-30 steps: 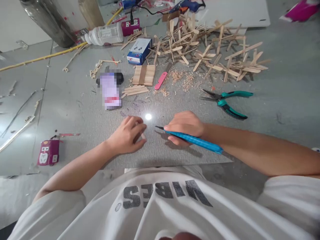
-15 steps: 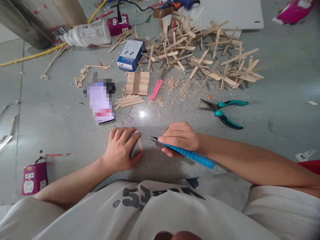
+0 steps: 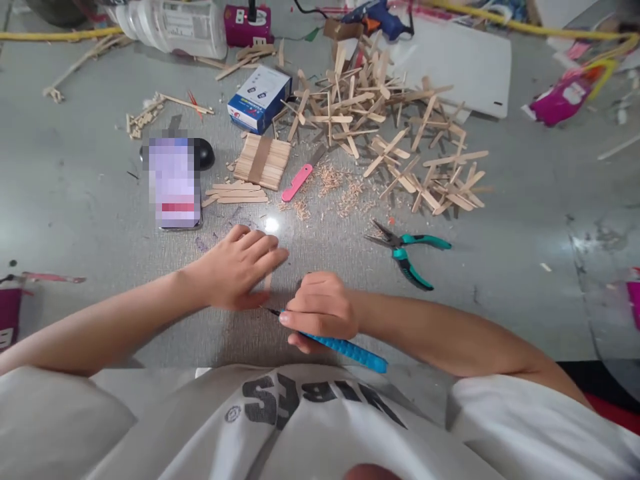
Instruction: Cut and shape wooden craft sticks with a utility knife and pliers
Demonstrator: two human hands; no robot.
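Two bare hands: one left hand, one right hand. One blue craft knife. One pair of teal pliers. One pink cutter. One phone. One blue box. One plastic bottle. One glue gun. One white board. One flat panel of joined sticks. A heap of wooden stick crosses, too many to count.

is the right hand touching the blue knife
Touching. The head view shows the right hand closed around the blue knife, with the handle sticking out from under the fingers toward the person's body.
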